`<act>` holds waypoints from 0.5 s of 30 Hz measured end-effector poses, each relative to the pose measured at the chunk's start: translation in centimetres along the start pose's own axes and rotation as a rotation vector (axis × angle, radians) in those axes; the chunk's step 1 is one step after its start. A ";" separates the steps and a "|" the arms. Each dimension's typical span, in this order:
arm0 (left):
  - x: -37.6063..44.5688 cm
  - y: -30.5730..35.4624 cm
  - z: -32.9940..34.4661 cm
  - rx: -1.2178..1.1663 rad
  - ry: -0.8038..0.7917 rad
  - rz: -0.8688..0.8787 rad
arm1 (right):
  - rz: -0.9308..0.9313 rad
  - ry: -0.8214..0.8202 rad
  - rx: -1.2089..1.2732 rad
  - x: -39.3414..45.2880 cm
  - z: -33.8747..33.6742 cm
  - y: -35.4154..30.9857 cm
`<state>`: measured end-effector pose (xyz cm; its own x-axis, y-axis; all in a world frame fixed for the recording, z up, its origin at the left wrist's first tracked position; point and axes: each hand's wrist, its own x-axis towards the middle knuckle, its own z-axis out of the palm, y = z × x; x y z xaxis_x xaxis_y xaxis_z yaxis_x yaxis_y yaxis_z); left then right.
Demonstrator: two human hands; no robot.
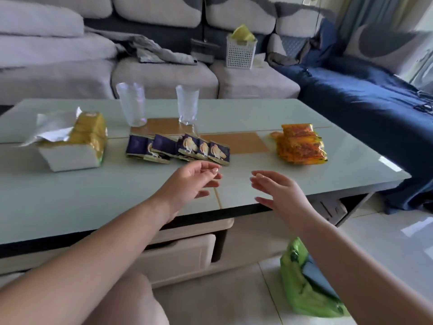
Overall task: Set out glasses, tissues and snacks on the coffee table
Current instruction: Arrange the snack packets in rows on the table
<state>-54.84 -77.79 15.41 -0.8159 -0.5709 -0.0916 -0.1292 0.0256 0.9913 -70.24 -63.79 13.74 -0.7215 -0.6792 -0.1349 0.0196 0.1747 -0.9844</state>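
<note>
Both hands are out over the near half of the coffee table [351, 160], and neither holds anything. My left hand [194, 181] has its fingers loosely spread and slightly curled, palm turned inward; my right hand [278, 191] mirrors it, fingers straight and relaxed. Between them is a bare strip of table.

What matters here is the row of purple snack packets [178, 148]. It lies just beyond my left fingertips [216, 176], a touch to their left, and its long axis runs side to side across the table, crosswise to my reach. The nearest packet, at the row's right end, sits almost at my left fingertips — so the left hand is plainly the closer one. The right hand is further off, with open table between it and that end.

The orange snack packets [300, 144] are stacked ahead and to the right of my right hand, well apart from it. The two glasses [133, 104] stand upright beyond the purple row, further out than either hand. The tissue pack [72, 141] lies far to the left of my left hand.

My guess — everything looks set out already, and if anything needs tidying it is that purple row, a short reach forward with the left.
</note>
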 end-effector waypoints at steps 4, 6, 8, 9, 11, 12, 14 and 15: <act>1.5 -0.7 -5.5 0.103 0.091 0.061 | -0.052 -0.058 -0.125 3.0 3.4 -0.8; 3.3 -1.1 -8.4 0.282 0.145 0.143 | -0.131 -0.101 -0.240 5.0 4.9 -1.4; 5.3 -1.1 -11.2 0.488 0.179 0.205 | -0.229 -0.160 -0.403 7.3 6.2 -2.0; 6.4 -1.0 -12.4 0.604 0.190 0.223 | -0.281 -0.180 -0.495 8.5 6.7 -2.4; 8.5 -0.7 -14.5 0.835 0.178 0.224 | -0.381 -0.202 -0.672 10.9 7.8 -3.2; 9.4 -0.6 -15.3 0.914 0.148 0.200 | -0.420 -0.214 -0.745 12.0 8.3 -3.6; 11.1 -0.8 -16.5 1.005 0.079 0.131 | -0.472 -0.256 -0.848 13.8 9.4 -4.2; 11.9 -1.1 -17.0 1.037 0.074 0.104 | -0.483 -0.282 -0.879 14.6 10.0 -4.5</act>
<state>-54.81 -98.56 14.87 -0.8184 -0.5739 0.0302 -0.5096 0.7490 0.4233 -73.95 -81.65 15.05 -0.3282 -0.9370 0.1193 -0.8211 0.2206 -0.5264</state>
